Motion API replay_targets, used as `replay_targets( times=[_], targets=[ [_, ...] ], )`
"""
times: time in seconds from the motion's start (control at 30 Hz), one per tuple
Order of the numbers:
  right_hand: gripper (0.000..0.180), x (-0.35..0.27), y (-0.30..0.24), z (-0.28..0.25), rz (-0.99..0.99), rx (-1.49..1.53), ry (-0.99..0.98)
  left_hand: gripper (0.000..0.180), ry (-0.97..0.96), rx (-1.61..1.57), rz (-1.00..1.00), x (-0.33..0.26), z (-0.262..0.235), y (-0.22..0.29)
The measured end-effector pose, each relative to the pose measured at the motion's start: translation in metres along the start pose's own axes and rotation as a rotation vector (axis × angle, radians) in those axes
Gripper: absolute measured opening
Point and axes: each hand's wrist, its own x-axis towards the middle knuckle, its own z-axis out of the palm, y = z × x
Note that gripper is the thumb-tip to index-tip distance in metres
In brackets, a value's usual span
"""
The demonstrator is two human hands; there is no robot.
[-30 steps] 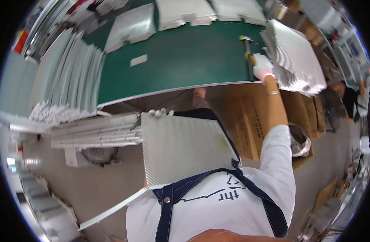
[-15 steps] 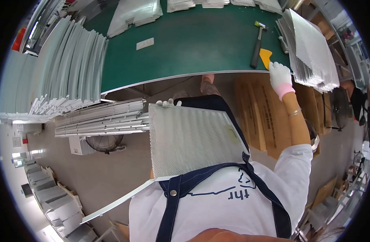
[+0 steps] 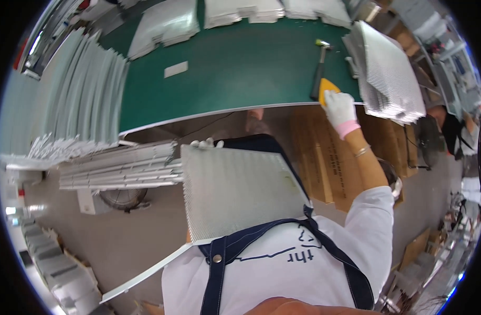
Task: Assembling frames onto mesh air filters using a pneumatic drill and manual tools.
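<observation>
My left hand (image 3: 204, 143), in a white glove, curls its fingers over the far left edge of a silvery mesh filter panel (image 3: 240, 194). The panel rests against my lap and apron; its edge hides the rest of that hand. A thin white frame strip (image 3: 146, 275) sticks out from the panel's near left corner. At the table's front edge, my gloved right hand (image 3: 340, 111) pinches the yellow scraper (image 3: 328, 90). The scraper lies beside the dark handle of a hammer (image 3: 318, 76).
Stacked mesh panels (image 3: 390, 73) stand at the green table's (image 3: 235, 68) right end, with more along its back. White frame strips (image 3: 83, 94) crowd the left; further strips (image 3: 119, 167) lie below them. Cardboard boxes (image 3: 329, 163) and a floor fan (image 3: 124, 198) are under and beside the table.
The whole view has shifted slightly. My right hand has moved a little left, further over the scraper's end. My left hand still holds the panel.
</observation>
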Motion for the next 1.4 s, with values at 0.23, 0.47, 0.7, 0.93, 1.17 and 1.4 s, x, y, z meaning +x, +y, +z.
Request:
replay_targets(
  times=[0.23, 0.47, 0.7, 0.93, 1.17, 1.4],
  targets=[
    [0.010, -0.010, -0.052, -0.071, 0.062, 0.487, 0.443, 0.042, -0.088, -0.054, 0.076, -0.007, -0.012, 0.004],
    [0.033, -0.016, -0.209, -0.096, -0.475, 1.040, 0.343, 0.038, 0.154, 0.188, 0.111, -0.006, 0.020, 0.017],
    [0.026, -0.002, -0.271, -0.103, -0.480, 0.863, 0.150, 0.038, 0.208, 0.228, 0.138, -0.013, 0.027, 0.029],
    [0.017, 0.011, -0.274, -0.112, -0.453, 0.677, -0.187, 0.037, 0.260, 0.201, 0.111, -0.010, 0.020, 0.019],
    [0.032, 0.003, -0.296, -0.104, -0.417, 0.673, -0.181, 0.037, 0.298, 0.210, 0.115, -0.006, 0.021, 0.015],
    [0.035, 0.012, -0.295, -0.108, -0.378, 0.682, -0.322, 0.036, 0.351, 0.217, 0.109, -0.010, 0.023, 0.012]
  ],
)
